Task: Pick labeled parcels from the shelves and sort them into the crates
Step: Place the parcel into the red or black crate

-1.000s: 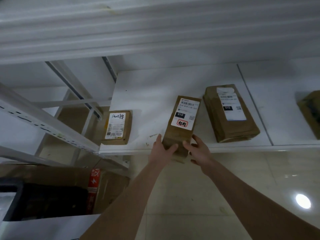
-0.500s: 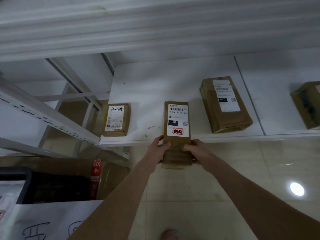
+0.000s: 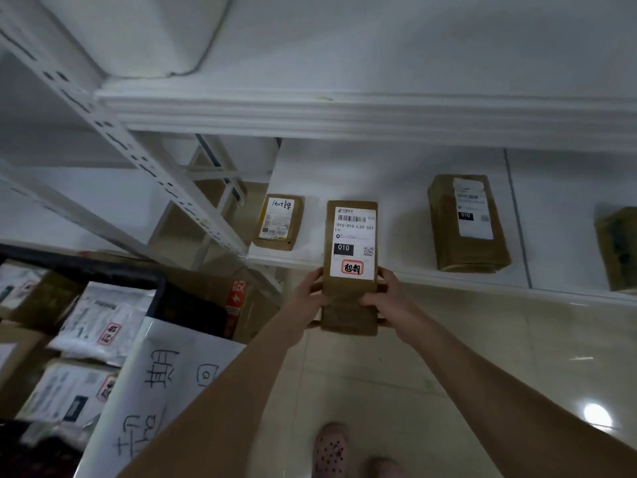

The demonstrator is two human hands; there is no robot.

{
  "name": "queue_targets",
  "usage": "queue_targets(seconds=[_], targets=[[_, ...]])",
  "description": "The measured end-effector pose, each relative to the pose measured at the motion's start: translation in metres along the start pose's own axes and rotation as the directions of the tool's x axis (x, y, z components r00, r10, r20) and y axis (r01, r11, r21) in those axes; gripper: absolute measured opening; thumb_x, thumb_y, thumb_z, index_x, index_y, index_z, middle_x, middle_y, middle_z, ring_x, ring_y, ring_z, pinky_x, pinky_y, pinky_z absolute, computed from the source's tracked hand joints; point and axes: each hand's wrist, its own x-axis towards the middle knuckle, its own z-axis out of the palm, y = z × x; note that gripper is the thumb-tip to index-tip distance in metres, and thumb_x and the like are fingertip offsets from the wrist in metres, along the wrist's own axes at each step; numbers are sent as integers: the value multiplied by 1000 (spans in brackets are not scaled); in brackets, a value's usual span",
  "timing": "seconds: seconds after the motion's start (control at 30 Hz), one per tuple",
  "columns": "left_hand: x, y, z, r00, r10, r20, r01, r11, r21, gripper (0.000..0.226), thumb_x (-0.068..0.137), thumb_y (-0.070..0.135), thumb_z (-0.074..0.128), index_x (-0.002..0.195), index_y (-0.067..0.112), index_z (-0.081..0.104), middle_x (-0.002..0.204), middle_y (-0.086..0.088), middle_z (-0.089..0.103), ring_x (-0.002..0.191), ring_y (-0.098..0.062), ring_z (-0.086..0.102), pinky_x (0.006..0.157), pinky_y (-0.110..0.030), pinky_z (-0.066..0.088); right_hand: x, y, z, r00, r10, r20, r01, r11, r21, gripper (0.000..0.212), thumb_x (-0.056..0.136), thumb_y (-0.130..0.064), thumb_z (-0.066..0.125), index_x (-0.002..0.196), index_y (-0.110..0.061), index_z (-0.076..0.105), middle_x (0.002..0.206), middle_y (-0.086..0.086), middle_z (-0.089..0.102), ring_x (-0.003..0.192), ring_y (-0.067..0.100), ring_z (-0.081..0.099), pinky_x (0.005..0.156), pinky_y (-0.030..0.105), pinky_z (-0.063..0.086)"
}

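Your left hand [image 3: 310, 298] and right hand [image 3: 387, 300] curl round the parcel [image 3: 351, 267]; keep its label up, carry level to the crate [image 3: 157, 288].

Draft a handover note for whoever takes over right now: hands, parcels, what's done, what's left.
Left hand and right hand grip the held parcel by its lower end, label up, at the shelf edge.
On the shelf: small parcel, larger parcel, right-edge parcel.
Done: one parcel picked. Left: place it in a crate, probably the black crate at left, then sort the others.
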Motion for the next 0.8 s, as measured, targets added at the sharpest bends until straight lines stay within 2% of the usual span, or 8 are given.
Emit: queue_targets(seconds=[0.17,0.23,0.33,0.47,0.53,0.6,0.67,0.8], targets=[[-48,-9,-22,995,8,-98,-19,992,-122,55,87,5,61,134,29,45,118,0,60,105,-22,59,80,-39,52,-31,-10,26,999,-37,40,38,998,-43,60,78,-5,73,127,-23,43,122,3,58,104,22,60,82,41,54],[-71,-12,-32,981,11,-192,-47,982,-185,51,86,4,63,131,22,47,111,-1,62,97,-22,63,80,-38,54,-46,-15,41,996,-64,56,68,996,-62,54,76,-8,77,119,-22,47,116,1,60,98,19,62,77,38,54],[-109,-23,-47,946,11,-325,-103,958,-267,53,83,8,70,132,14,48,113,-5,63,97,-23,65,86,-40,55,-70,-24,67,988,-106,108,118,986,-116,49,77,-12,77,117,-19,50,108,0,62,87,14,63,67,31,52],[-170,-35,-65,904,37,-425,-180,936,-302,47,89,14,65,132,18,44,110,-4,60,94,-16,63,78,-28,55,-101,-31,107,969,-155,194,191,965,-178,45,78,-11,75,116,-18,52,109,2,63,89,17,64,66,30,51],[-199,-42,-74,878,26,-478,-209,920,-333,47,91,14,62,131,26,41,104,-1,61,87,-13,63,65,-20,55,-118,-36,133,952,-176,250,237,942,-238,43,80,-11,74,117,-17,53,103,0,63,87,15,63,66,29,49],[-226,-50,-87,835,-7,-550,-254,881,-398,43,92,9,58,125,30,40,96,2,61,80,-10,62,55,-15,53,-135,-38,165,931,-208,299,298,907,-298,40,79,-13,74,115,-18,56,103,1,65,89,17,63,74,32,51],[-248,-63,-105,781,-41,-623,-291,859,-421,45,91,9,58,130,26,44,104,-2,64,88,-15,65,63,-19,55,-152,-38,199,907,-235,350,359,866,-348,37,78,-16,77,110,-19,59,106,3,67,92,19,63,83,35,51],[-291,-96,-144,642,-112,-759,-354,834,-423,52,90,21,62,137,27,41,121,-3,62,103,-20,64,88,-37,54,-188,-24,268,845,-255,469,464,787,-407,41,77,-22,78,111,-19,57,107,0,64,97,19,61,85,35,49]])
